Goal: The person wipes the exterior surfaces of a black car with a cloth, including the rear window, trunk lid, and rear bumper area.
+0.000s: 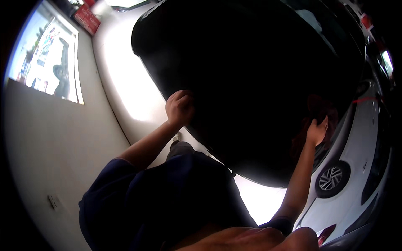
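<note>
A black car body (238, 78) fills the middle of the view, so dark that its panel lines are mostly lost. My left hand (179, 107) rests at its near left edge with the fingers curled; the fingertips vanish into the dark, and whether they hold anything is hidden. Over on the right side of the car, my right hand (316, 131) is on a dark red cloth (331, 125). Folds of the cloth spread around that hand against the black surface. My body leans close along the car's near edge.
On the left runs a pale wall (62, 135) with a window (50, 56) and a wall socket (52, 202). A red sign (87, 19) with writing is at the upper left. White floor (122, 78) shines between wall and car. To the right stands a silver-white car (355, 147).
</note>
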The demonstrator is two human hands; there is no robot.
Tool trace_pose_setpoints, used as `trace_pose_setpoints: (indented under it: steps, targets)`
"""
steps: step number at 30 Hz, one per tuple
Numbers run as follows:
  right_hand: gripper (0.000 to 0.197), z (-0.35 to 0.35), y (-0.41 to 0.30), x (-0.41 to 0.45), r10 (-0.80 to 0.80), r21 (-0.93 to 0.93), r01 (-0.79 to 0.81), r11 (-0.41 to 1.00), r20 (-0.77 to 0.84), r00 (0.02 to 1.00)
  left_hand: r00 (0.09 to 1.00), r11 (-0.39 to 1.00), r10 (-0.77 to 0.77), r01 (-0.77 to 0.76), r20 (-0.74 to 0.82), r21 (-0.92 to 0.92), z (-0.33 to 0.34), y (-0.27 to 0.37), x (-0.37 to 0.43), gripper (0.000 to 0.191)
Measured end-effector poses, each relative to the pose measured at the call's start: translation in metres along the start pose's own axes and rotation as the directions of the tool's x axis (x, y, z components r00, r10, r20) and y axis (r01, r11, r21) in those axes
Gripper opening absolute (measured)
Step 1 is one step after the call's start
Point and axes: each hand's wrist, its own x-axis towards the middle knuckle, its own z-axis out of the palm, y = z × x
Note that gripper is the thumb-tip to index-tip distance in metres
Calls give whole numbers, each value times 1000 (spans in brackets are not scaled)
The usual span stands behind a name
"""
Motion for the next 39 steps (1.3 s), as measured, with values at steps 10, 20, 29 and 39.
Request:
trace_pose_setpoints:
  steps: [10,20,29,39]
  targets:
    - [62,59,-159,12,-352,83,344,935,121,928,1000,998,-16,15,-18,-56,9,8,3,7]
    - [42,112,-370,-140,-837,469,747,471,-30,546,983,873,52,41,177,-486,-3,6,15,13]
    - [37,73,-376,-213,-773,844,258,470,252,582,571,279,-510,817,643,-504,-93,-102,-52,19]
    - [46,38,-407,-325,-578,876,-331,350,480,659,214,321,-781,943,587,84,-189,-235,-149,24]
